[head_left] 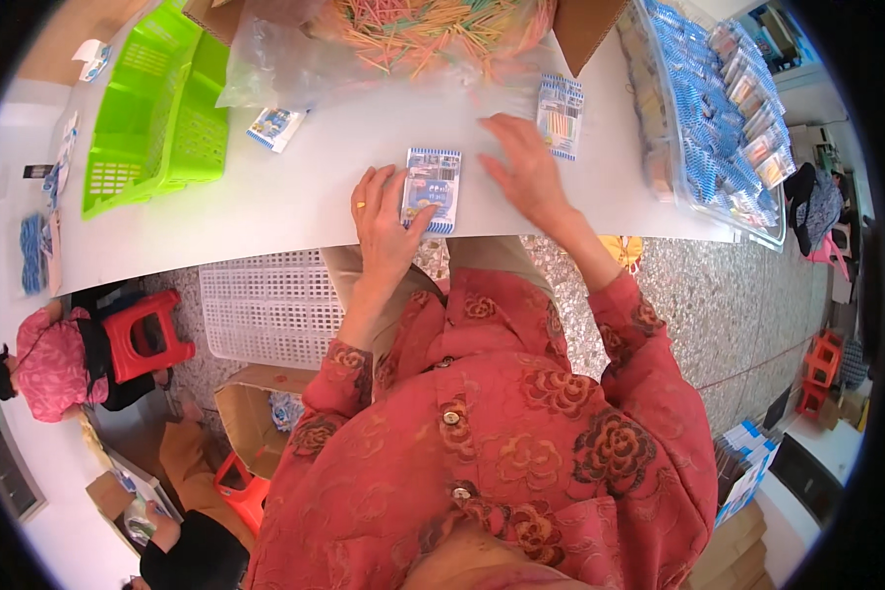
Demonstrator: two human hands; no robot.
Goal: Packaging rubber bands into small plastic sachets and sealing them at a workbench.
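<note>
A small blue-and-white plastic packet (431,187) is at the front edge of the white table. My left hand (382,221), with a ring on one finger, grips its left side, the thumb across its lower part and the fingers along its edge. My right hand (526,172) is just right of this packet with fingers apart and nothing visible in it. Past my right fingertips lies another packet (560,116) showing coloured sticks through a clear window. Beyond both hands, a clear plastic bag (280,64) in a cardboard box holds a heap of thin pastel sticks (433,34).
A green basket (152,128) stands at the left, with a packet (277,128) beside it. At the right, a clear bin (667,128) is full of blue-and-white packets. Below the table are a white crate (265,310) and a cardboard box (251,418). Other people are at the left.
</note>
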